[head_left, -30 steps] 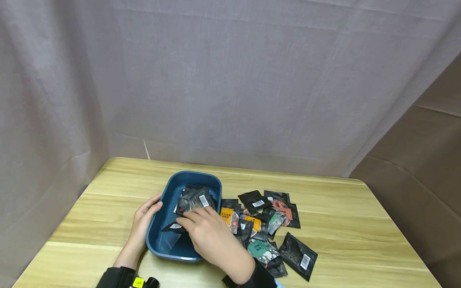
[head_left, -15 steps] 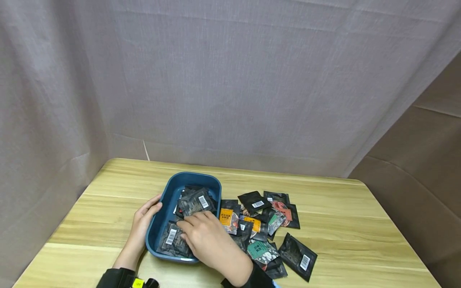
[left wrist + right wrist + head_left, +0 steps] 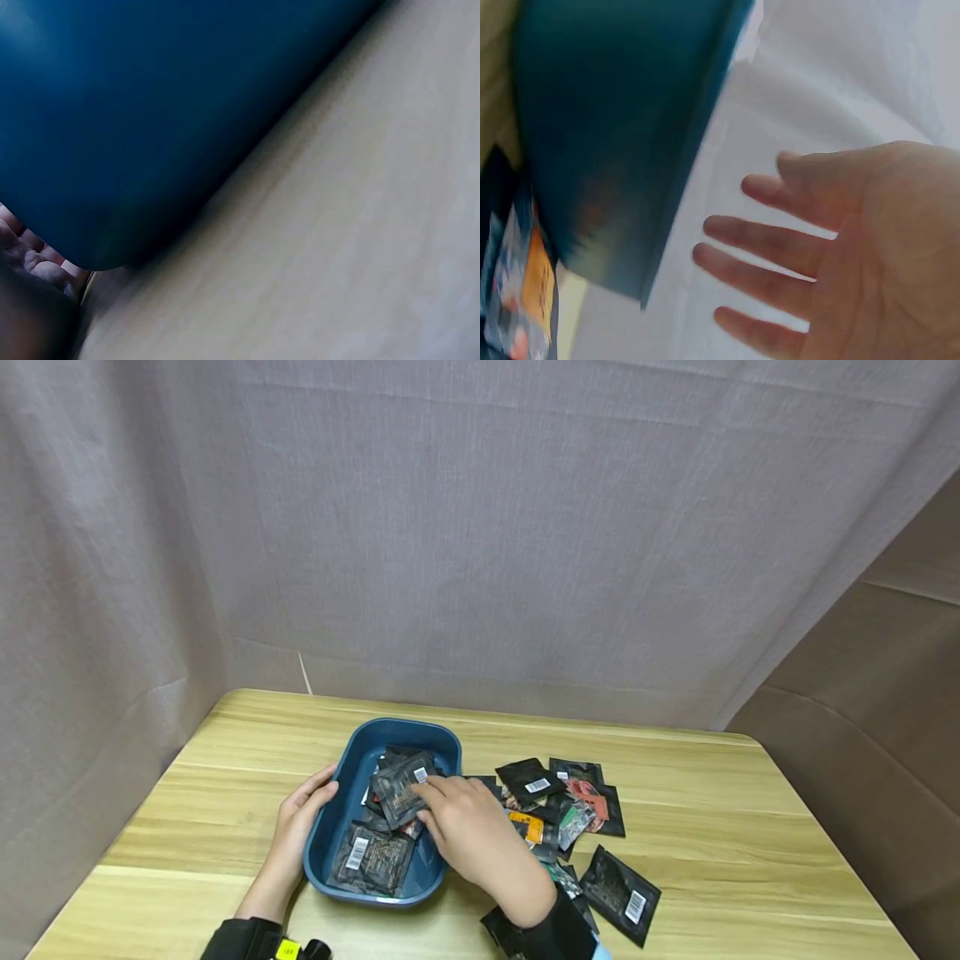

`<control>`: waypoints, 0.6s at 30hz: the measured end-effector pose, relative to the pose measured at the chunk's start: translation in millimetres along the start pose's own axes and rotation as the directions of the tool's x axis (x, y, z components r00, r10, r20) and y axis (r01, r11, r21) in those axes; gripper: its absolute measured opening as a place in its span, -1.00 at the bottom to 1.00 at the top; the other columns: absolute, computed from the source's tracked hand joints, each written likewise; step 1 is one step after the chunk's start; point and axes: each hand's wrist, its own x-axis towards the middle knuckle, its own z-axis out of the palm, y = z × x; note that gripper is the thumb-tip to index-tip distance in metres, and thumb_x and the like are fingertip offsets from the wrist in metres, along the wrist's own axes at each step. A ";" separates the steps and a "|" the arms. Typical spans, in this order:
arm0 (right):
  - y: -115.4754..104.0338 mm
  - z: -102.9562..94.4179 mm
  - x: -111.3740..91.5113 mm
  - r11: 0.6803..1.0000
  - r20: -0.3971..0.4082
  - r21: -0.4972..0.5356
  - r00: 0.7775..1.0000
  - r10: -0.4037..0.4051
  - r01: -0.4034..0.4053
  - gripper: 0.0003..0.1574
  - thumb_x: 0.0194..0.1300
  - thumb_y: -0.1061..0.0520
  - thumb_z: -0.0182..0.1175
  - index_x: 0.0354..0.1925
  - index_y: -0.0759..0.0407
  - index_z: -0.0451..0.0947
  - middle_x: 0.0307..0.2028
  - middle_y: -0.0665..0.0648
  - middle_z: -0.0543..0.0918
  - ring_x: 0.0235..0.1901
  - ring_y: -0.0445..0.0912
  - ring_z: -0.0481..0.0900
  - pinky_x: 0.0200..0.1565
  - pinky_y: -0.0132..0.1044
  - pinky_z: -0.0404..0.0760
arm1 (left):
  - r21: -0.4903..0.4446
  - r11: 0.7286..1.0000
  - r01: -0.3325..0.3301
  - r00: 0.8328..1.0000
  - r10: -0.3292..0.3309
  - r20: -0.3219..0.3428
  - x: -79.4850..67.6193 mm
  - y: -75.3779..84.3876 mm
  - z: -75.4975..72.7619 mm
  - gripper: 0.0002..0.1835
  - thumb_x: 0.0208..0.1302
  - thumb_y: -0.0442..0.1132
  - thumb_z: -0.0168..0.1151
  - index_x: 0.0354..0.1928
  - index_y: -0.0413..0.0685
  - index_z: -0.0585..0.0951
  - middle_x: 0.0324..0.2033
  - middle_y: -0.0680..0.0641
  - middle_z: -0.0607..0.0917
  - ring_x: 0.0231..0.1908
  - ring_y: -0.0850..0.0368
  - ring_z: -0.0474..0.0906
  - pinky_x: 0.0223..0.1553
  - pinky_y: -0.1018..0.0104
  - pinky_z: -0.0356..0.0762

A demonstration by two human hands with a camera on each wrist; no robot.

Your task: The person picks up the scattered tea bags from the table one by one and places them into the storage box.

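Note:
My left hand (image 3: pixel 297 818) lies against the outer left wall of a dark blue plastic basin (image 3: pixel 322 868). Its fingertips touch near the rim; the left wrist view shows the basin's wall (image 3: pixel 150 112) with part of the fingers (image 3: pixel 49 274) beyond it. My right hand (image 3: pixel 480 835) hovers over the basin's right rim. Spread fingers with nothing between them show on the right hand (image 3: pixel 840 247) in the right wrist view. Inside the basin lie black packets: a barcoded one (image 3: pixel 371 858) at the near end and an overlapping pile (image 3: pixel 401 789) farther back.
Right of the basin, more black packets lie in a loose heap, some with orange labels (image 3: pixel 534 827), red labels (image 3: pixel 588 802) or green labels (image 3: pixel 573 820). One barcoded packet (image 3: pixel 621 893) lies apart at the near right. Grey cloth (image 3: pixel 480 543) hangs behind the wooden table (image 3: pixel 712 827).
A black packet under my right hand has come to lie flat at the basin's near end. The hand has let go, then moved right and slightly away, over the right rim. My left hand stays put.

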 end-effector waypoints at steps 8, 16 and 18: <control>43.1 -2.6 -5.0 0.978 0.004 0.128 0.986 0.165 -0.164 -0.53 0.43 0.06 0.21 0.22 0.20 0.53 0.16 0.22 0.59 0.14 0.12 0.54 0.19 0.01 0.47 | -0.008 1.000 -0.011 1.000 0.011 -0.001 -0.2 0.1 -0.1 -0.51 0.48 -0.10 0.10 0.36 -0.12 0.45 0.24 0.13 0.52 0.09 0.42 0.45 0.06 0.52 0.44; 84.8 1.5 -9.1 0.887 0.126 0.184 0.905 0.407 -0.424 -0.46 0.44 0.03 0.20 0.29 0.18 0.48 0.24 0.24 0.52 0.21 0.18 0.47 0.20 0.13 0.43 | -0.005 1.000 -0.013 1.000 0.013 0.007 -0.9 1.8 -0.5 -0.48 0.50 -0.13 0.07 0.39 -0.21 0.39 0.35 -0.06 0.42 0.09 0.46 0.43 0.05 0.55 0.43; 94.5 4.4 -10.9 0.862 0.159 0.192 0.882 0.444 -0.469 -0.42 0.43 0.01 0.20 0.32 0.19 0.45 0.27 0.27 0.48 0.25 0.21 0.43 0.22 0.16 0.39 | -0.002 1.000 -0.016 1.000 0.016 0.012 -0.5 1.8 -0.7 -0.47 0.50 -0.12 0.07 0.39 -0.22 0.38 0.36 -0.10 0.40 0.10 0.46 0.42 0.06 0.55 0.43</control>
